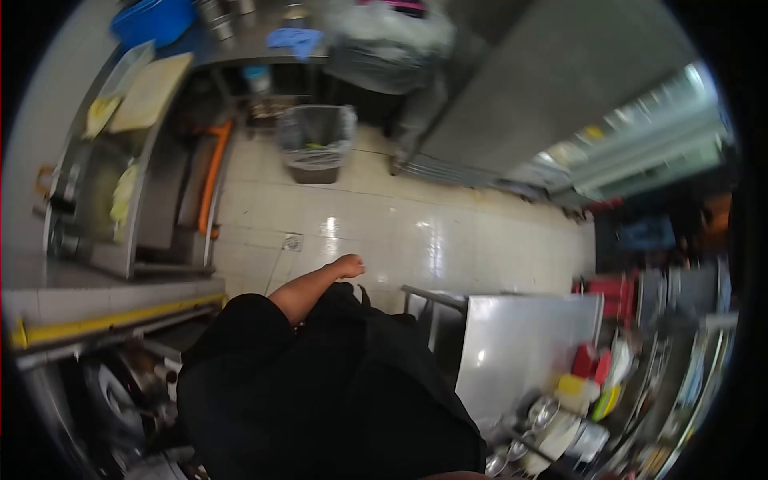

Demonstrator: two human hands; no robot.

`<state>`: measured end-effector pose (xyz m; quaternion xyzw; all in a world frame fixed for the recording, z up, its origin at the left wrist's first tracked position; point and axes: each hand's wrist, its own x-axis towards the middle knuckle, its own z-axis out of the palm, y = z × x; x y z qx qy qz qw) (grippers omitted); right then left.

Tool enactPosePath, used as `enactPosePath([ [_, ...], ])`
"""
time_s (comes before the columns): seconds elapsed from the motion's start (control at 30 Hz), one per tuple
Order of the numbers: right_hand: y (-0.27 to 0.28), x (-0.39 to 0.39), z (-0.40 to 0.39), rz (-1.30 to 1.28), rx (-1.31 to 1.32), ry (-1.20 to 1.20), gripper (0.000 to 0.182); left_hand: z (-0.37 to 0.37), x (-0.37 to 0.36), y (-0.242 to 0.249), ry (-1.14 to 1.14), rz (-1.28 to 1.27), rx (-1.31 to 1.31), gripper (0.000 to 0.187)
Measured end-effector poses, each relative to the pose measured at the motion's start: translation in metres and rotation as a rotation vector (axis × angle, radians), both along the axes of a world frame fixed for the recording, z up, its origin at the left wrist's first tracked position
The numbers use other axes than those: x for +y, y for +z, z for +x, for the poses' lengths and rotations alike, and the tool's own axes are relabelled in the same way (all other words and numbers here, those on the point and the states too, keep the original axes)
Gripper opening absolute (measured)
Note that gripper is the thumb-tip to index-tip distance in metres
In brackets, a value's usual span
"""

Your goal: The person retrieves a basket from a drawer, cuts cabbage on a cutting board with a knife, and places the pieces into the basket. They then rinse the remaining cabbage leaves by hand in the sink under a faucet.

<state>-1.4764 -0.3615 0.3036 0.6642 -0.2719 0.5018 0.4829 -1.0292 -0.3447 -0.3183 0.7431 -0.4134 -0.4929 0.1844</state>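
Note:
My left hand reaches out in front of my body above the tiled floor, below a black sleeve. Its fingers look curled in, and nothing shows in them, though the hand is small and slightly blurred. It touches nothing that I can see. My right hand is out of view; only a sliver of skin shows at the bottom edge. The black clothing on my body fills the lower middle. A steel table stands to the right of my body.
A lined bin stands ahead, with a floor drain nearer me. At left is a steel sink unit with a cutting board. A large steel cabinet stands right. Metal bowls and containers crowd the lower right.

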Motion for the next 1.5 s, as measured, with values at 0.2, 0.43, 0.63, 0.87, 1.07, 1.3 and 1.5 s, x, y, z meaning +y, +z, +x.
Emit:
enactPosePath([
  [0.2, -0.143, -0.150, 0.206, 0.924, 0.048, 0.516, 0.018, 0.111, 0.031, 0.069, 0.471, -0.105, 0.109, 0.046],
  [0.43, -0.344, -0.105, 0.499, 1.617, 0.836, 1.413, 0.014, 0.179, 0.062, 0.211, 0.891, -0.157, 0.988, 0.072],
  [0.63, -0.330, -0.057, 0.684, 1.324, 1.625, 1.782, 0.042, 0.292, 0.095, 0.196, 1.380, -0.617, 0.890, 0.029],
  [0.87, -0.373, -0.069, 0.860, 1.477, 1.333, 1.761, 0.050, 0.442, 0.138, 0.218, 1.834, -0.596, 0.159, 0.018],
  [1.07, -0.342, 0.002, 0.992, 1.582, 1.287, 1.519, 0.041, 0.557, 0.134, 0.246, 1.847, -0.839, 0.211, 0.023],
  [1.3, -0.401, 0.050, 1.131, 1.787, 1.066, 1.226, 0.034, 0.711, 0.218, 0.196, 1.482, -0.613, 0.307, 0.037],
  [1.5, -0.405, 0.035, 1.228, 1.787, 0.977, 0.962, 0.042, 0.976, 0.414, 0.223, 1.451, -0.039, -0.785, 0.045],
])
